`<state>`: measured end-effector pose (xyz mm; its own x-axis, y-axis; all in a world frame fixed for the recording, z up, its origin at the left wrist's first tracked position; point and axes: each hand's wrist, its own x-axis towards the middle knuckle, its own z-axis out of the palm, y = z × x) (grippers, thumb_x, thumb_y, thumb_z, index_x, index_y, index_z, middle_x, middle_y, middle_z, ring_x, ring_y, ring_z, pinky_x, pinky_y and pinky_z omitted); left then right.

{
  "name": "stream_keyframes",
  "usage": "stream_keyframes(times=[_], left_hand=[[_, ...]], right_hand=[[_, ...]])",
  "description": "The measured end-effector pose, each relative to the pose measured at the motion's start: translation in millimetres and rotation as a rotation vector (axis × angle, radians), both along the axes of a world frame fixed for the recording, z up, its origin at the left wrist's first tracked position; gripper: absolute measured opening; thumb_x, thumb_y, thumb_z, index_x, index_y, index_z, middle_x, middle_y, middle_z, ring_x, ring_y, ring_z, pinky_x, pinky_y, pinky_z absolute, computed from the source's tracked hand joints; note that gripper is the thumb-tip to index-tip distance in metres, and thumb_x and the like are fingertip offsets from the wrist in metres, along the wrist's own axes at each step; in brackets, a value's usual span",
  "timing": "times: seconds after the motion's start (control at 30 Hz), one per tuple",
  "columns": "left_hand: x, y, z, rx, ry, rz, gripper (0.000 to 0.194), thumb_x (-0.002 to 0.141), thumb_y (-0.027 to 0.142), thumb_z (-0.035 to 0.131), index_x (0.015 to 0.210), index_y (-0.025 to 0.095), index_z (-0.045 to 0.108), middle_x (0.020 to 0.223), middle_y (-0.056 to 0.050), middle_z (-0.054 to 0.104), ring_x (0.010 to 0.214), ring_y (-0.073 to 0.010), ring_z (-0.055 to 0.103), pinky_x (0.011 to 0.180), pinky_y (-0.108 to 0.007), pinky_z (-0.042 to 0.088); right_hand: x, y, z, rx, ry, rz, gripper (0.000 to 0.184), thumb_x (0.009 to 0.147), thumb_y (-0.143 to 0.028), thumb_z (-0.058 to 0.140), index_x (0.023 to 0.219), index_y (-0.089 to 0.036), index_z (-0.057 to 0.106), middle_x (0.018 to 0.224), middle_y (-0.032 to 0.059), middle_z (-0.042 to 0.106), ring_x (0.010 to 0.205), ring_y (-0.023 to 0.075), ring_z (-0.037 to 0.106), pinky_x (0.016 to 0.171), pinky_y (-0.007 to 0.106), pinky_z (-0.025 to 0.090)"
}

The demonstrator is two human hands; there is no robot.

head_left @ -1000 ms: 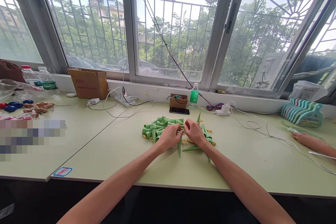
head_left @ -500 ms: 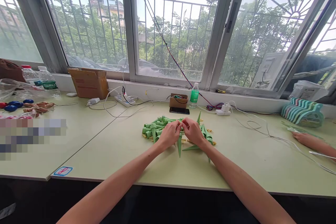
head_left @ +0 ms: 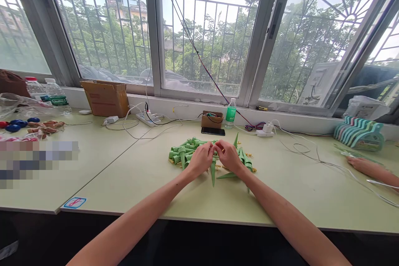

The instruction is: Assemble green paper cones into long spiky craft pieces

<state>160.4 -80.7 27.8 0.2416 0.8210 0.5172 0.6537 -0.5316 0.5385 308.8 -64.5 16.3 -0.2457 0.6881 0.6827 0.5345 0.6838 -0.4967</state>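
Note:
Fingertips of my left hand (head_left: 202, 157) and my right hand (head_left: 229, 154) meet in a pinch over a pile of green rolled tubes (head_left: 176, 156). Whatever sits between them is too small and covered to make out. Just below the fingertips a pointed green cone (head_left: 213, 173) hangs or lies; I cannot tell if it is attached to what I pinch. Another green pointed strip (head_left: 227, 176) lies under my right wrist. More green rolls (head_left: 248, 163) with yellowish bits at their ends lie beyond the right hand.
Behind the pile are a phone (head_left: 213, 131), a small brown box (head_left: 212, 120) and a green-labelled bottle (head_left: 230, 113). A power strip (head_left: 148, 119) with loose cables stands by a cardboard box (head_left: 105, 99). At right, another person's hand (head_left: 363, 163) rests near pastel hangers (head_left: 358, 133).
My fingers have shifted slightly at the pinch; the right fingers have curled a little differently. The pile and the rest stay in place.

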Motion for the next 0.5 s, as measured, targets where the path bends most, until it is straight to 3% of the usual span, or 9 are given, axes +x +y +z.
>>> stream_keyframes(times=[0.5], left_hand=[[-2.0,-0.7,2.8,-0.012,-0.047,0.054,0.017,0.095,0.031,0.038,0.090,0.020,0.050,0.071,-0.002,0.062,0.061,-0.0168,0.056,0.060,-0.026,0.037]], right_hand=[[-1.8,-4.0,2.7,-0.017,0.026,0.035,0.025,0.095,-0.032,0.044,0.087,-0.017,0.063,0.076,0.0037,0.065,0.063,0.0141,0.051,0.059,0.024,0.039]])
